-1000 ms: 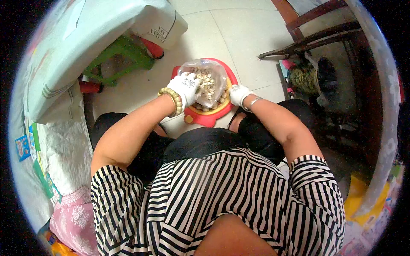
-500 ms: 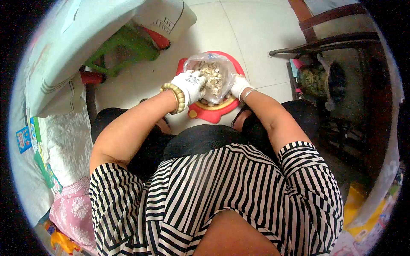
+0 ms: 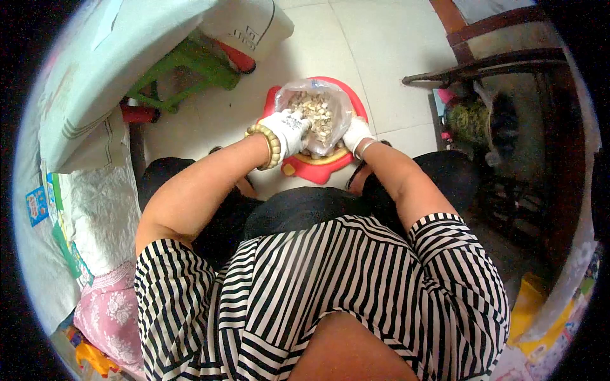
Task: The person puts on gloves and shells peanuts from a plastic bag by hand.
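A clear plastic bag (image 3: 343,106) stands with its mouth open, holding many small pale, cream-and-brown pieces (image 3: 317,117) whose exact kind I cannot make out. Beneath it is a red plastic stool or basin-like piece (image 3: 311,173) with a yellow band. At the bag's left side, my left hand (image 3: 287,132) in a white glove has its fingers curled over the edge, close to the pieces. My right hand (image 3: 356,133), also gloved in white, grips the right side of the bag; its fingertips are partly hidden.
A green stool (image 3: 181,71) stands at the upper left, next to a cloth-covered surface (image 3: 159,32). Dark wooden furniture (image 3: 495,66) is on the right, with a bagged bundle (image 3: 469,120) in it. Pale floor tiles (image 3: 394,82) lie ahead.
Both hands remain at the bag's sides. The bag's mouth and the pieces in it have shifted slightly, and the pieces lie more spread out.
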`<state>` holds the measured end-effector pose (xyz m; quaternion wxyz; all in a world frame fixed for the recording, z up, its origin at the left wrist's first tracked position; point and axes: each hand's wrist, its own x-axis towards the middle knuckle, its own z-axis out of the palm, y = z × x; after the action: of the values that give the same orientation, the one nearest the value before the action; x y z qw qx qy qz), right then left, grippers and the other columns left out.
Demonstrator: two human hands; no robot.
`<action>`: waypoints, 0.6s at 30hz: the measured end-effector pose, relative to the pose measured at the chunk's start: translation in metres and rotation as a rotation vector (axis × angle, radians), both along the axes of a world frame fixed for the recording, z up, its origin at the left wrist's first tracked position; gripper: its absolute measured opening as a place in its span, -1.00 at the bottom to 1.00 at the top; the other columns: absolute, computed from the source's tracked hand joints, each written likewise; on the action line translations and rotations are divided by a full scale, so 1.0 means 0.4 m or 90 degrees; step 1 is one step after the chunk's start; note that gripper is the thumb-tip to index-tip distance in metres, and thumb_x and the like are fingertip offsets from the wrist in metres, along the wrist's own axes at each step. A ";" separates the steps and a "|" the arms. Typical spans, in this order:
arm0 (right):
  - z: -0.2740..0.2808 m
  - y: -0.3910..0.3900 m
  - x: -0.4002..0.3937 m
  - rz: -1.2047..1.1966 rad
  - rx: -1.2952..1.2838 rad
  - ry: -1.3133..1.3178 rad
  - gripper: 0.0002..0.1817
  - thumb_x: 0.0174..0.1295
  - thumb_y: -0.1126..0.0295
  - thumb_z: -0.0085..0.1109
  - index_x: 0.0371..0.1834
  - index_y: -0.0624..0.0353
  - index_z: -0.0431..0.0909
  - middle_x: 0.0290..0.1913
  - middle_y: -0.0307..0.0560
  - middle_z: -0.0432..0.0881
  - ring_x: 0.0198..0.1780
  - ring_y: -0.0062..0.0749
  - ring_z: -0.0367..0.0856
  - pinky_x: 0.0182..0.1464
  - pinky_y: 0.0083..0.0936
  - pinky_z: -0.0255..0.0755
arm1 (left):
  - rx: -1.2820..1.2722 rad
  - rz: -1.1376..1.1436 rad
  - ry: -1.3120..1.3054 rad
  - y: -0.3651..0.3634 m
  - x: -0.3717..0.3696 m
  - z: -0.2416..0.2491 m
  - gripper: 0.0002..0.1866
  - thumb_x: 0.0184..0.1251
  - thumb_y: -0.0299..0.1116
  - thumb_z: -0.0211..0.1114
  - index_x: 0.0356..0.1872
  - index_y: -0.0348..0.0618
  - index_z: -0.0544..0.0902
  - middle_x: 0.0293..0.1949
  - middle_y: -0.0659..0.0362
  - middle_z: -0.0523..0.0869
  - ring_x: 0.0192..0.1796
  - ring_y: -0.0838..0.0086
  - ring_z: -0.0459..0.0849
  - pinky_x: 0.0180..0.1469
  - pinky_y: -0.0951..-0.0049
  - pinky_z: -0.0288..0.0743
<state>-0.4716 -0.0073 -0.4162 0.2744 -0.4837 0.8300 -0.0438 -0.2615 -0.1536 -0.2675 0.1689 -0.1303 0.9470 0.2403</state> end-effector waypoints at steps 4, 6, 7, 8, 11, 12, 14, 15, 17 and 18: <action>0.076 -0.019 0.007 0.046 0.043 -0.034 -0.69 0.14 0.22 0.00 -0.22 0.15 0.64 -0.27 0.09 0.67 -0.16 -0.01 0.64 -0.05 -0.21 0.50 | -0.012 -0.038 -0.021 0.000 0.001 -0.004 -0.63 0.18 -0.14 0.15 -0.04 -0.09 0.55 0.03 0.03 0.52 0.09 0.14 0.48 0.10 0.19 0.40; 0.163 -0.040 0.018 0.059 0.064 0.022 -0.70 0.17 0.26 -0.03 -0.21 0.14 0.64 -0.23 0.04 0.68 -0.12 -0.07 0.65 -0.04 -0.25 0.51 | -0.020 -0.044 -0.019 0.004 0.002 -0.021 -0.60 0.16 -0.12 0.17 -0.02 -0.07 0.55 0.04 0.04 0.53 0.12 0.16 0.47 0.12 0.21 0.40; 0.180 -0.052 0.010 0.129 0.142 0.097 -0.71 0.16 0.27 -0.02 -0.20 0.14 0.65 -0.21 0.05 0.68 -0.10 -0.09 0.64 -0.03 -0.26 0.50 | -0.041 -0.050 -0.061 0.005 0.002 -0.025 -0.58 0.15 -0.11 0.18 0.00 -0.06 0.54 0.05 0.05 0.53 0.13 0.17 0.46 0.14 0.22 0.39; 0.190 -0.062 0.001 0.198 0.222 0.170 -0.72 0.15 0.29 -0.01 -0.20 0.14 0.65 -0.19 0.05 0.68 -0.08 -0.11 0.64 -0.03 -0.27 0.50 | -0.058 -0.056 -0.105 0.006 0.004 -0.031 -0.56 0.14 -0.09 0.19 0.02 -0.05 0.54 0.06 0.05 0.53 0.15 0.18 0.45 0.16 0.23 0.37; 0.280 -0.086 -0.030 0.296 0.321 0.141 -0.72 0.11 0.35 0.01 -0.19 0.14 0.65 -0.09 0.07 0.65 -0.09 -0.11 0.65 -0.05 -0.26 0.51 | -0.072 -0.064 -0.178 -0.003 0.008 -0.028 -0.58 0.13 -0.10 0.19 -0.02 -0.06 0.59 0.00 0.04 0.62 0.07 0.20 0.57 0.08 0.25 0.47; 0.339 -0.101 -0.032 0.347 0.381 0.111 -0.71 0.09 0.37 0.02 -0.17 0.15 0.65 -0.06 0.08 0.63 -0.10 -0.10 0.65 -0.06 -0.26 0.52 | -0.072 -0.069 -0.229 -0.005 0.007 -0.019 -0.60 0.14 -0.11 0.18 -0.05 -0.07 0.61 -0.05 0.04 0.65 0.02 0.20 0.62 0.04 0.25 0.51; 0.417 -0.102 -0.032 0.385 0.388 0.081 -0.70 0.10 0.38 0.02 -0.13 0.18 0.64 -0.16 0.04 0.68 -0.18 -0.15 0.68 -0.15 -0.28 0.55 | -0.074 -0.068 -0.213 -0.004 0.010 -0.041 -0.61 0.15 -0.12 0.17 -0.04 -0.08 0.62 -0.07 0.03 0.66 -0.02 0.18 0.64 0.02 0.25 0.52; 0.439 -0.086 -0.031 0.140 0.328 -0.247 -0.66 0.16 0.33 0.03 -0.01 0.18 0.54 -0.11 -0.01 0.66 -0.17 -0.22 0.67 -0.16 -0.34 0.55 | -0.076 -0.066 -0.206 -0.005 0.011 -0.053 -0.61 0.16 -0.13 0.16 -0.04 -0.08 0.62 -0.10 0.01 0.67 -0.05 0.17 0.66 0.01 0.25 0.53; 0.472 -0.065 0.000 -0.111 0.247 -0.560 -0.59 0.22 0.28 0.04 0.11 0.19 0.45 -0.07 -0.06 0.63 -0.16 -0.29 0.67 -0.18 -0.39 0.55 | -0.077 -0.060 -0.199 -0.003 0.011 -0.044 -0.62 0.17 -0.15 0.15 -0.04 -0.08 0.62 -0.12 0.00 0.68 -0.09 0.16 0.68 -0.01 0.26 0.54; 0.482 -0.057 0.035 -0.219 0.151 -0.719 -0.66 0.25 0.33 0.02 0.06 0.20 0.47 -0.11 -0.07 0.62 -0.18 -0.29 0.66 -0.20 -0.41 0.57 | -0.037 -0.009 -0.161 0.002 0.006 0.001 -0.61 0.18 -0.15 0.14 -0.02 -0.10 0.60 -0.10 -0.02 0.68 -0.06 0.16 0.66 0.02 0.27 0.52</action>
<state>-0.4578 -0.0303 -0.2236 0.7140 -0.2101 0.6213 -0.2451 -0.2592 -0.1530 -0.2672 0.2848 -0.1575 0.9257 0.1929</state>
